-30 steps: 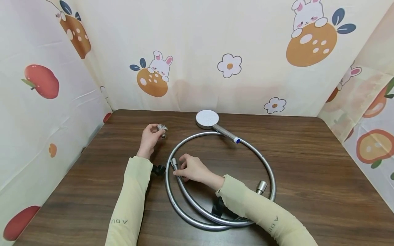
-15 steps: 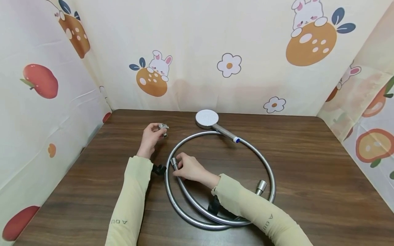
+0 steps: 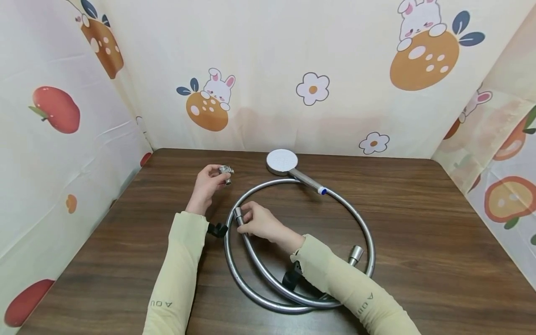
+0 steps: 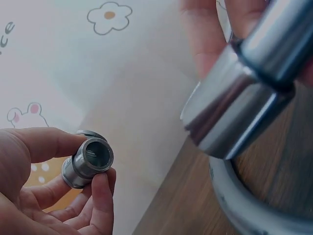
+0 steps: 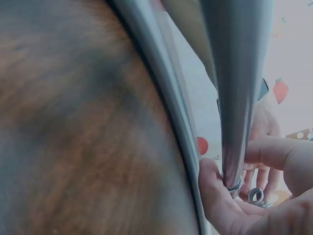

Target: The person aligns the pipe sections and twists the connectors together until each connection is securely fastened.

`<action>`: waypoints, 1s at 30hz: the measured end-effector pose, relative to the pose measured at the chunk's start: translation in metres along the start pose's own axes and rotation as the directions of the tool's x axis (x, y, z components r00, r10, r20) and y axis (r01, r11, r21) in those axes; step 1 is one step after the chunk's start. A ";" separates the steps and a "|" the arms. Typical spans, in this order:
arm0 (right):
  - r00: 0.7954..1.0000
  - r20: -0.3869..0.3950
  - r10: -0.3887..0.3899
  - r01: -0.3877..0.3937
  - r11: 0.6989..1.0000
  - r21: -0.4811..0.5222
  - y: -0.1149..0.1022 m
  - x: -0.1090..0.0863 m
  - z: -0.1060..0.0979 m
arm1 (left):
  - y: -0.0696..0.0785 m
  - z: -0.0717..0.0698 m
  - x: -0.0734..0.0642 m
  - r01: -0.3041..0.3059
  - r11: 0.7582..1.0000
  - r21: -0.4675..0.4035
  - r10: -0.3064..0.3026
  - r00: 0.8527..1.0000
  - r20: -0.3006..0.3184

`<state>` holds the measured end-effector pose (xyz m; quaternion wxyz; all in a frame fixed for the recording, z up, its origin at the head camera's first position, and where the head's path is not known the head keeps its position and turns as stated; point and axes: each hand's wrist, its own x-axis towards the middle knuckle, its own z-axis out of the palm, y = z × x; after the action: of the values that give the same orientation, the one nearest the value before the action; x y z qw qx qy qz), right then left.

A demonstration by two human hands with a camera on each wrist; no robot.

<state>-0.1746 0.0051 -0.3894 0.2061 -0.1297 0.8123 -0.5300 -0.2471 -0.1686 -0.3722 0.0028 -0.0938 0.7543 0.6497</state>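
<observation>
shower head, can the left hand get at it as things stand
Probably yes for reach, as nothing shows between the left hand and the shower head, but grasping looks awkward: that hand already pinches a metal fitting.

A curtained-off booth, shown by cartoon-printed sheets (image 3: 268, 46) around three sides of a wood-grain tabletop (image 3: 418, 209)

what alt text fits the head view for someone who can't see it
A left hand pinches a small metal fitting while the right hand grips a looped silver hose near one end, at a wooden table. A shower head lies near the table's far edge, its handle crossing the hose, in front of a backdrop printed with fruit and bunnies.
</observation>
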 end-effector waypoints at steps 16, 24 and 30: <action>1.000 0.009 -0.023 0.019 0.962 0.271 -0.004 0.001 -0.002 | 0.003 0.005 -0.005 0.001 1.000 -0.010 -0.001 1.000 0.013; 0.997 0.076 -0.020 -0.008 0.937 0.351 -0.008 0.000 -0.010 | 0.003 0.005 -0.006 0.007 1.000 -0.016 -0.007 1.000 0.018; 0.994 0.110 -0.014 -0.036 0.898 0.438 -0.012 -0.001 -0.013 | 0.006 0.005 -0.008 0.000 1.000 -0.019 0.000 1.000 0.024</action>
<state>-0.1797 0.0117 -0.3738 0.2776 -0.1044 0.6600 -0.6903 -0.2411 -0.1614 -0.3659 0.0109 -0.0862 0.7479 0.6581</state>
